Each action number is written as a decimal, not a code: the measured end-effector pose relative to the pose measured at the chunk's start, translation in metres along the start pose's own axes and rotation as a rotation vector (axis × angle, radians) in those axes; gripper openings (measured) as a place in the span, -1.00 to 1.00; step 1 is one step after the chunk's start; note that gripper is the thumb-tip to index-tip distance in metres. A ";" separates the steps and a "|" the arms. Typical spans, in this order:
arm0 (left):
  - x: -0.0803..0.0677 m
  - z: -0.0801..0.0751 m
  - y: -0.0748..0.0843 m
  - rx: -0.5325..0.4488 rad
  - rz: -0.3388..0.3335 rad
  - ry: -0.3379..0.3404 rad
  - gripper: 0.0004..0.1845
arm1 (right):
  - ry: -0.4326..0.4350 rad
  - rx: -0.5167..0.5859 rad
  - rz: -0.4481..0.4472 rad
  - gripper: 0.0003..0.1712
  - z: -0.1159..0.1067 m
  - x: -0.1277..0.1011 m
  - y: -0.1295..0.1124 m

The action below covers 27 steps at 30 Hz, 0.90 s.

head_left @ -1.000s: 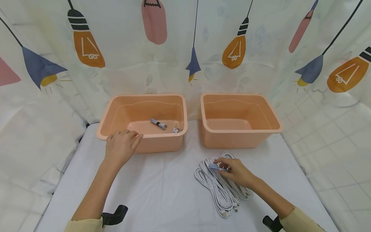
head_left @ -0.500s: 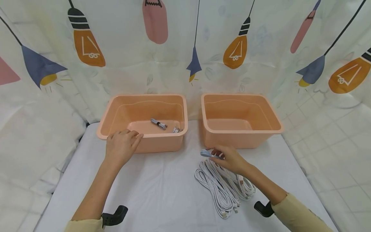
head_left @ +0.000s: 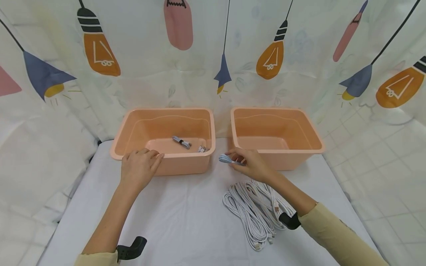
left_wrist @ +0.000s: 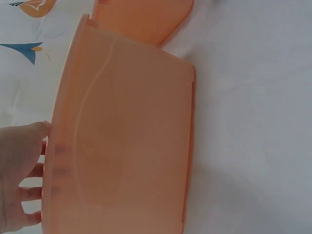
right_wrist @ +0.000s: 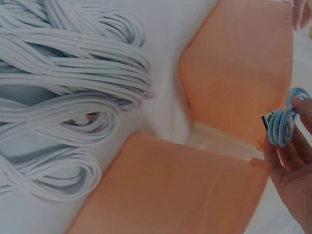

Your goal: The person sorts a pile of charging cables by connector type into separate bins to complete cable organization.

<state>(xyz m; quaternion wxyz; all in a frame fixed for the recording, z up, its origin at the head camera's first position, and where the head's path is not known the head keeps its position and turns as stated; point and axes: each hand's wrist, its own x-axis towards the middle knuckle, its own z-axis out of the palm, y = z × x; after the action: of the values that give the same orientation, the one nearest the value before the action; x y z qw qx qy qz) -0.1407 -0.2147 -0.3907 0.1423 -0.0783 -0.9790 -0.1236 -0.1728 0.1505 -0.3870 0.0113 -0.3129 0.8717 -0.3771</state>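
While the left hand (head_left: 139, 168) rests on the near rim of the left bin (head_left: 126, 133), its fingers bent loosely over the edge and gripping nothing else, that bin already holds two small bundled cables: a grey coiled cable (head_left: 181, 142) on its floor and a second small bundle (head_left: 202, 149) by its near right corner. Going by that, some sorting looks done and most of it is still open.

Between the two bins, above the white table (head_left: 186, 218), the right hand (head_left: 250, 164) pinches a small light blue coiled cable (head_left: 226, 159) between thumb and fingertips. The cable is off the table, just beside the left bin's right end and not yet over either bin; the right wrist view shows its coil with a plug end sticking out (right_wrist: 282, 124), held near the gap between the orange walls.

To the right, the right bin (head_left: 309, 133) shows nothing inside as far as its floor can be seen. Near it on the table lies a heap of long white cables (head_left: 251, 212), loosely looped and apparently left to handle; the right forearm crosses over its right part.
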 end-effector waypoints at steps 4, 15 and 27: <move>-0.001 0.000 0.000 -0.010 -0.001 0.012 -0.62 | 0.015 0.022 -0.025 -0.62 -0.003 0.014 -0.004; -0.001 0.002 -0.002 -0.028 -0.008 0.018 -0.62 | -0.005 -0.043 0.049 -0.55 -0.010 0.053 -0.021; -0.001 0.001 -0.002 -0.024 -0.005 0.009 -0.61 | 0.008 -0.032 0.047 -0.57 -0.013 0.094 -0.035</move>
<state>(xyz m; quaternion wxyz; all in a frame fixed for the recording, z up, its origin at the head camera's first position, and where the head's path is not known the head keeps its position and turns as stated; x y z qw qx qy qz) -0.1403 -0.2161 -0.3927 0.1453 -0.0771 -0.9770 -0.1361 -0.2325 0.0885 -0.3344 0.0116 -0.2911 0.8847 -0.3639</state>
